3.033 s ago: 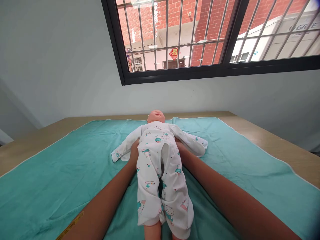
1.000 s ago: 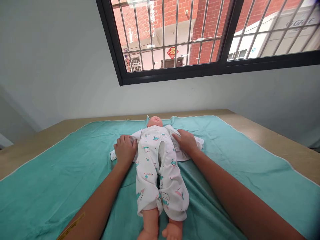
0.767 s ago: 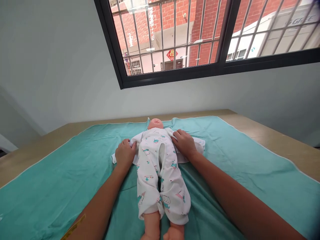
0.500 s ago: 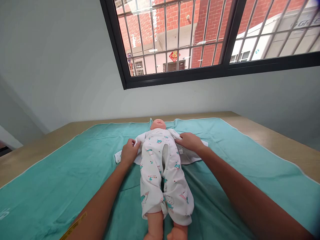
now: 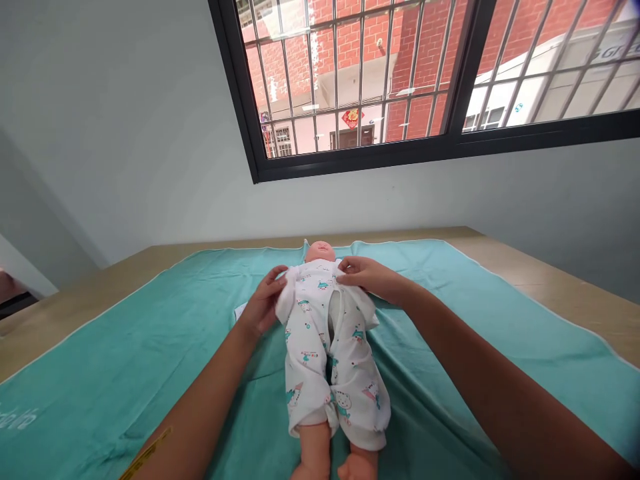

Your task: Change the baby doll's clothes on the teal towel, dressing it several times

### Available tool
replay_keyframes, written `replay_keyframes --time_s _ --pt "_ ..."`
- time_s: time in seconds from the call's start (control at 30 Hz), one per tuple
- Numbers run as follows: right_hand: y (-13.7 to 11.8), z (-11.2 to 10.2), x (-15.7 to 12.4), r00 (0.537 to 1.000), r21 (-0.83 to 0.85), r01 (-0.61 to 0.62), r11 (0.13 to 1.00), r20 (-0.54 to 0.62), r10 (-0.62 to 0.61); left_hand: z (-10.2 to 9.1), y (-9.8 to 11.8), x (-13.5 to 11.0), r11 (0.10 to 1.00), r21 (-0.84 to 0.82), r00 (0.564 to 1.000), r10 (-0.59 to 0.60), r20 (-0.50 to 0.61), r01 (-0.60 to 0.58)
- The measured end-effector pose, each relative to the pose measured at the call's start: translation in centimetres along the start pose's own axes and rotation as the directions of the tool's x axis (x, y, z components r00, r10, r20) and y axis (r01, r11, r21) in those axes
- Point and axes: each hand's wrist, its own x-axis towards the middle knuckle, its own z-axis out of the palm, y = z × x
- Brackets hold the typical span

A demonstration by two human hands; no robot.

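A baby doll [image 5: 321, 251] lies on its back in the middle of a teal towel [image 5: 125, 360], head toward the window. It wears a white printed romper [image 5: 325, 347], and its bare feet show at the bottom edge. My left hand [image 5: 265, 303] grips the romper's fabric at the doll's left shoulder, fingers curled round it. My right hand [image 5: 367, 275] pinches the romper at the other shoulder, close to the neck. Both sleeves are drawn in against the doll's chest.
The towel covers a wooden table [image 5: 540, 280] set against a pale wall. A barred window [image 5: 400, 73] above shows red brick buildings outside. A dark object [image 5: 15, 300] sits at the far left edge.
My hands have come from under the doll's sides up to its shoulders. They have gathered the spread sleeves inward onto the chest, and the view has drifted slightly left.
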Motion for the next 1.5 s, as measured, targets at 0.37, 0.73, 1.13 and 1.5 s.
replay_keyframes --time_s 0.37,0.73,1.13,1.5 --pt "2.4 2.4 1.5 0.935 -0.306 0.183 0.934 -0.24 -0.262 -0.9 -4.1 1.9 0.704 0.667 0.884 0.445 -0.145 -0.244" --pt "5.9 1.5 2.7 0.923 -0.547 0.062 0.835 -0.287 -0.257 0.4 -4.4 1.4 0.639 0.732 0.953 0.301 0.046 -0.237" --pt "5.1 4.2 2.7 0.927 -0.601 0.294 0.743 -0.009 -0.374 2.4 -3.8 1.5 0.261 0.84 0.875 0.229 0.426 -0.477" --pt "4.2 6.6 1.4 0.862 -0.912 0.213 0.351 0.006 -0.507 3.1 -4.2 0.1 0.278 0.815 0.853 0.29 0.433 -0.508"
